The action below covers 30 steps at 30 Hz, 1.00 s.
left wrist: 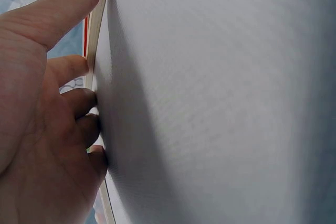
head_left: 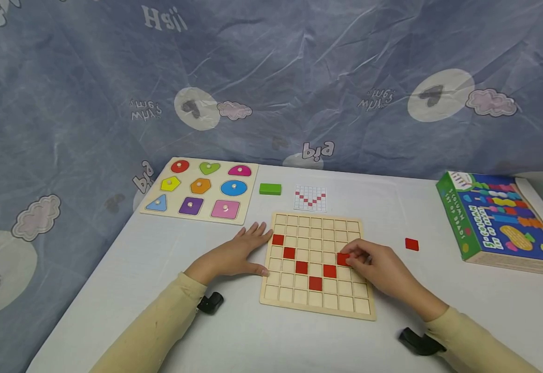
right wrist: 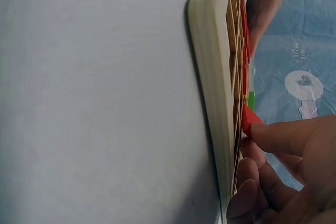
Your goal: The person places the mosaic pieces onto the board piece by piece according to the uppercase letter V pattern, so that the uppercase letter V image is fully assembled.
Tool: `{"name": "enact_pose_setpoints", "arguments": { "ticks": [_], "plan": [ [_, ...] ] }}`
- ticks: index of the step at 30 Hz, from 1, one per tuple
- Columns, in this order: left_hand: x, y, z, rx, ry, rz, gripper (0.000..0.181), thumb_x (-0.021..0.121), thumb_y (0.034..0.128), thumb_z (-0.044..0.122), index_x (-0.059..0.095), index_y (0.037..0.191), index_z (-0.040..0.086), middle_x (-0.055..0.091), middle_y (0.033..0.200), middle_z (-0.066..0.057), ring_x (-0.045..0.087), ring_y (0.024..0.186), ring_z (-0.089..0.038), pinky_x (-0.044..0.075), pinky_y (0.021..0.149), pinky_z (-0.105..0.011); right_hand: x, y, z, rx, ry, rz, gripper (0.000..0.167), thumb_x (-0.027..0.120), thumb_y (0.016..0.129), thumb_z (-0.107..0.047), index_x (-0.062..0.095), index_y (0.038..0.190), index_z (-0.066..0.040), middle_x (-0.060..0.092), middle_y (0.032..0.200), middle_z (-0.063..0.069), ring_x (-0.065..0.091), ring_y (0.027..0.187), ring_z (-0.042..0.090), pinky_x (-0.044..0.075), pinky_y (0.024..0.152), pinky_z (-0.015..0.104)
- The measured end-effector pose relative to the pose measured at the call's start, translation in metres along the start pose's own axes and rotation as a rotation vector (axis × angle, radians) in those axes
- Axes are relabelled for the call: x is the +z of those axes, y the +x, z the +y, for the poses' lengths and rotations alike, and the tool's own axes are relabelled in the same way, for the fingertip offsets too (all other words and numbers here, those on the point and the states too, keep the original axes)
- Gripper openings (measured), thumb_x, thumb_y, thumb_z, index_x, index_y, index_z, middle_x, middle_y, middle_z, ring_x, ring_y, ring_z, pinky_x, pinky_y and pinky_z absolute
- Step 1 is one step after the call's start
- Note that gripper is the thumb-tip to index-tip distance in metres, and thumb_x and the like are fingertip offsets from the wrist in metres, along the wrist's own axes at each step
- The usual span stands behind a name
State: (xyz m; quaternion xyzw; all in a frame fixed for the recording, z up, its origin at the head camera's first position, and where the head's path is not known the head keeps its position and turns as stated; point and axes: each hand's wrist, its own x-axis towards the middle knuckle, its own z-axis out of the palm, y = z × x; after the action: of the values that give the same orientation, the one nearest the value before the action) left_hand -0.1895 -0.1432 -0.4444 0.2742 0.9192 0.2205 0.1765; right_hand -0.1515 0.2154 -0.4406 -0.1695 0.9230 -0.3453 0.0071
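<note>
A wooden grid board (head_left: 318, 300) lies on the white table, with several red square tiles (head_left: 315, 283) in its cells. My right hand (head_left: 378, 267) pinches a red tile (head_left: 343, 259) between thumb and fingers over a cell on the board's right side. In the right wrist view that tile (right wrist: 249, 119) stands tilted at the grid. My left hand (head_left: 236, 254) rests at the board's left edge, fingers spread, thumb and fingertips touching the rim. The left wrist view shows its fingers (left wrist: 79, 100) relaxed along the board's edge.
Another red tile (head_left: 412, 244) lies right of the board. Behind it are a pattern card (head_left: 310, 198) with red squares and a green block (head_left: 270, 189). A shape puzzle board (head_left: 196, 217) lies at the back left; a bead set box (head_left: 499, 223) is at the right.
</note>
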Motion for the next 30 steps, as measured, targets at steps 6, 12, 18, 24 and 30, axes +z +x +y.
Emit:
{"name": "enact_pose_setpoints", "arguments": {
  "ticks": [6,12,18,24,30],
  "plan": [
    [-0.0002,-0.0003,-0.0003,0.002,0.0,-0.002,0.103,0.081,0.0827,0.05,0.025,0.163,0.015,0.012,0.17,-0.009,0.002,0.157,-0.027,0.003,0.127,-0.045,0.0016,0.0002,0.0,-0.017,-0.024,0.003,0.023,0.08,0.086,-0.006,0.072,0.106,-0.016,0.061,0.09,-0.005,0.053,0.077,0.011,0.047,0.064,0.023],
    [0.0004,0.0,-0.0007,-0.002,0.004,-0.003,0.104,0.081,0.0825,0.05,0.025,0.163,0.016,0.012,0.17,-0.009,0.002,0.157,-0.027,0.003,0.127,-0.044,0.0029,0.0013,0.0004,-0.022,-0.076,-0.004,0.023,0.08,0.086,-0.007,0.073,0.106,-0.016,0.061,0.093,-0.003,0.051,0.077,0.01,0.046,0.064,0.024],
    [-0.0005,-0.0002,0.001,-0.009,0.0,-0.004,0.104,0.081,0.0823,0.05,0.025,0.163,0.015,0.013,0.17,-0.008,0.002,0.157,-0.026,0.003,0.127,-0.043,0.0025,0.0015,0.0003,-0.026,-0.081,-0.011,0.025,0.08,0.086,-0.007,0.073,0.108,-0.017,0.062,0.097,-0.005,0.053,0.079,0.01,0.047,0.066,0.024],
    [-0.0003,0.0001,0.0016,-0.013,0.0,0.0,0.103,0.082,0.082,0.049,0.026,0.162,0.016,0.013,0.17,-0.008,0.002,0.157,-0.026,0.003,0.127,-0.044,0.0013,0.0018,-0.001,-0.02,-0.082,-0.026,0.024,0.08,0.087,-0.007,0.074,0.108,-0.017,0.063,0.101,-0.004,0.053,0.08,0.011,0.047,0.067,0.025],
    [0.0006,0.0005,0.001,-0.013,-0.001,0.006,0.103,0.082,0.0818,0.049,0.027,0.162,0.016,0.014,0.17,-0.008,0.003,0.157,-0.026,0.003,0.127,-0.044,0.0004,0.0026,-0.0016,-0.004,-0.083,-0.044,0.022,0.079,0.088,-0.009,0.076,0.109,-0.017,0.063,0.107,-0.004,0.055,0.083,0.015,0.047,0.068,0.024]
  ]
}}
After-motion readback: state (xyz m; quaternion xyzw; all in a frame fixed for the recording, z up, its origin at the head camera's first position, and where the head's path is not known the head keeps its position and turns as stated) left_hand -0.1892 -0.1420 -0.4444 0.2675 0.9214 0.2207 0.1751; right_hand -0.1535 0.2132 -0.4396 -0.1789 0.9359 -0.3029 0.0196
